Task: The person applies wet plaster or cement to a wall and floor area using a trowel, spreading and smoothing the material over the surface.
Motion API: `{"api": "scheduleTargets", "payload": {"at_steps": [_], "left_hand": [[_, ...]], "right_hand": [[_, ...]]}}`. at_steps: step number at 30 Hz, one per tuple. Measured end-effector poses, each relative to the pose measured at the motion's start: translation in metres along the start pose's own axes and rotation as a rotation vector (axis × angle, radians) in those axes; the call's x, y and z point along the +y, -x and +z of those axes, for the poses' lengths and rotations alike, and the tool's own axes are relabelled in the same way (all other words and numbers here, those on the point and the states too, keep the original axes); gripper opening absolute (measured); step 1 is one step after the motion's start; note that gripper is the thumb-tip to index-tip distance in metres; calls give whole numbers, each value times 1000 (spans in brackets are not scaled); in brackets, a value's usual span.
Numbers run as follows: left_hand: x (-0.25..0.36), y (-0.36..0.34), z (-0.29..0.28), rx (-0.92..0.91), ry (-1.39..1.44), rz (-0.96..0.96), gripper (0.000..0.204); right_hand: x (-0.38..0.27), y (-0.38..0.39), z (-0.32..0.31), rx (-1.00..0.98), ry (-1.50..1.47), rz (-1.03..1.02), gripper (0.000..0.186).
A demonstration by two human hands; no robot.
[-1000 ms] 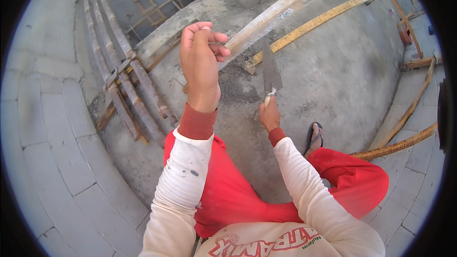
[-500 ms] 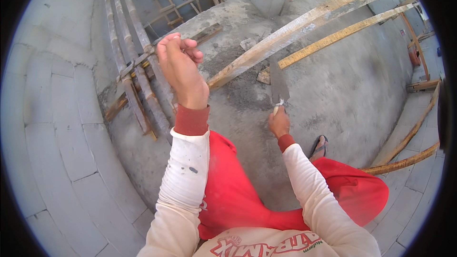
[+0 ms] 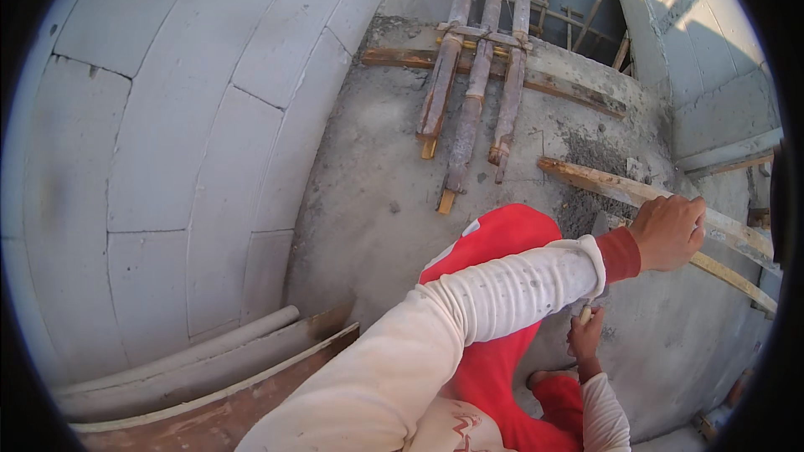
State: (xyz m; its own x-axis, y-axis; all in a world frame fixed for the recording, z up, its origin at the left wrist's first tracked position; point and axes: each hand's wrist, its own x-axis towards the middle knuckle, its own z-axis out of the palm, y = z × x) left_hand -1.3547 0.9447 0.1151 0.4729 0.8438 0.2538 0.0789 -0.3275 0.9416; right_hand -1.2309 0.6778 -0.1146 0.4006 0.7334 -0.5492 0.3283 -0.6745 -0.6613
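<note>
My left hand (image 3: 668,233) is raised at the right, its back toward me and its fingers curled in. Nothing shows in its grip, though the palm is hidden. It overlaps the thick timber (image 3: 615,184) in view; whether they touch I cannot tell. Lower down, my right hand (image 3: 584,336) grips the pale handle of a trowel (image 3: 585,315) over the grey concrete floor (image 3: 368,192). My left forearm and sleeve cover most of the trowel's blade. Beyond the forearm, dark wet-looking mortar (image 3: 586,151) lies by the timber's near end.
Three bamboo poles (image 3: 477,92), tied with a crosspiece, slant over a plank (image 3: 578,94) beside an opening. A pale block wall (image 3: 201,117) rises on the left. A pipe (image 3: 251,326) and boards lie lower left. A thinner yellowish timber (image 3: 733,274) runs along the right.
My view has swung left, so the poles and wall sit more centrally. My left arm now reaches across to the right, its hand turned back-up. My right hand still holds the trowel.
</note>
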Motion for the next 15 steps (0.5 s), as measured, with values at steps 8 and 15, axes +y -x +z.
{"api": "scheduleTargets", "payload": {"at_steps": [8,15], "left_hand": [[-3,2,-33,87,-4,0,15],[-7,9,-56,117,-76,-16,18]], "right_hand": [[-26,19,13,-143,522,-471,32],[-55,-21,44,-276,566,-480,47]]}}
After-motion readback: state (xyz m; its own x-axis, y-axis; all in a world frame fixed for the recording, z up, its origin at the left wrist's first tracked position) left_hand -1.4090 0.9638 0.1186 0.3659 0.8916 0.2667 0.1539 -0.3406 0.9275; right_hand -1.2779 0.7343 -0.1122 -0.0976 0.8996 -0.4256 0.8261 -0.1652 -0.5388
